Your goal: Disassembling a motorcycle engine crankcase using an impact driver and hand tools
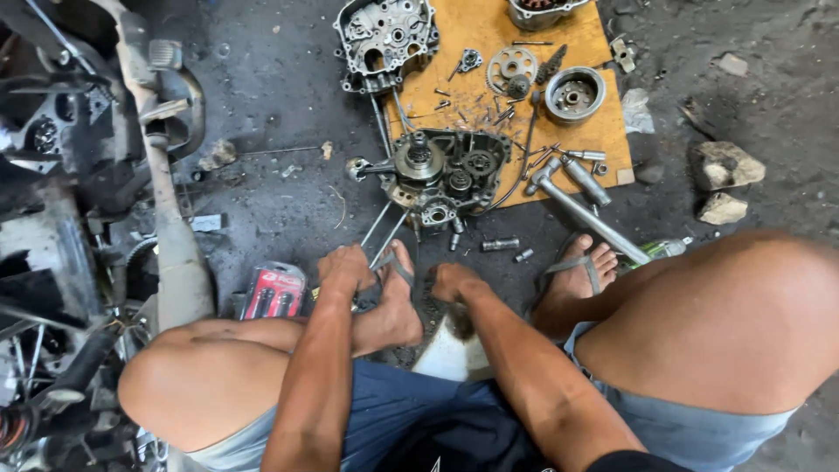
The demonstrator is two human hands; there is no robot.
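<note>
**Engine in pieces on a workshop floor**

A person squats on the oily floor (262,201), both hands low between the feet. The left hand (343,267) is curled shut around the near ends of thin metal rods (382,229) that run up toward 12 o'clock to the engine case (446,175). The right hand (454,281) is closed in a fist just beside the left foot (398,306); whether it has anything in it cannot be told from here. The case sits at the near edge of an orange board (603,131), half on and half off, with gears showing in its open face.

The case looks heavy, rigid cast metal, likely slick with oil, and is best gripped by its outer rim or lugs rather than the exposed gears. The rods look stiff but slim, easy to bend if levered.

At 1 o'clock from the case lie a long wrench (584,210) and a round rotor (574,94); at 11 o'clock a second case half (384,39). A red tool packet (273,293) lies at 9 o'clock from the left hand.
</note>
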